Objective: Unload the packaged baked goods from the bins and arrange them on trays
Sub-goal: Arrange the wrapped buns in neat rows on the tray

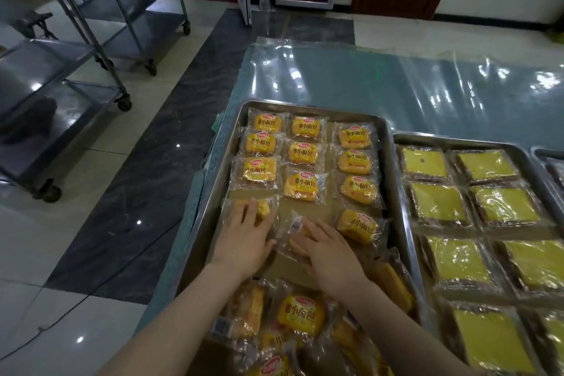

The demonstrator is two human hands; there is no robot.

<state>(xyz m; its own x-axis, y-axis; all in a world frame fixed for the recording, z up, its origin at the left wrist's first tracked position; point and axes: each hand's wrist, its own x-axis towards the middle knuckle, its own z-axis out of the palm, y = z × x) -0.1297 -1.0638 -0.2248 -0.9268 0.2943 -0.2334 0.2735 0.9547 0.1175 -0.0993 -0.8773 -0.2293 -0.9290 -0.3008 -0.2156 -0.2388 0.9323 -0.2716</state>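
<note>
Here both hands (283,241) press bread packets (302,152) in a tray (210,186).

Orange-yellow bread packets (301,185) with red logos; yellow-faced, brown-edged cake packs (439,204); silver trays (396,180).

Left hand (244,241) flat on bread packet (265,207); right hand (331,255) on neighbouring packet (293,226); steel tray (210,192).

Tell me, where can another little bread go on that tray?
Bare brown liner shows between the left hand, the right hand and the loose heap nearest you. A thin strip runs between the middle and right columns. The far rows are packed tight, and the yellow cake tray is full. The plastic-covered table beyond has open room.
</note>
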